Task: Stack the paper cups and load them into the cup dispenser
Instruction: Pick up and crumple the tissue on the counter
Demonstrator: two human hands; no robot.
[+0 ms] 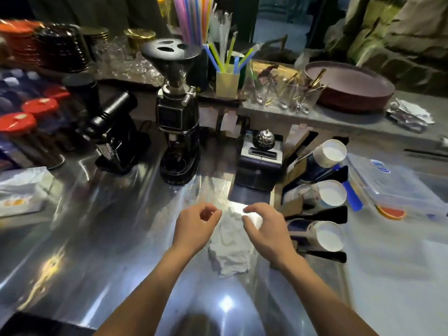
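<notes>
Hands over steel counter (101, 238), left hand (194, 226) and right hand (264, 229) pinching clear plastic wrap (213, 192) (crumpled cloth (230, 251) beneath), paper cups (331, 192) in cup dispenser (315, 212) just right of right hand

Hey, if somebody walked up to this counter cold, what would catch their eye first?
Probably the two bare hands low in the middle, the left hand and right hand pinching a clear plastic sleeve above a crumpled white cloth on the shiny steel counter. To their right, three white cup stacks poke from the cup dispenser. Behind, a black coffee grinder stands below bright straws.
</notes>
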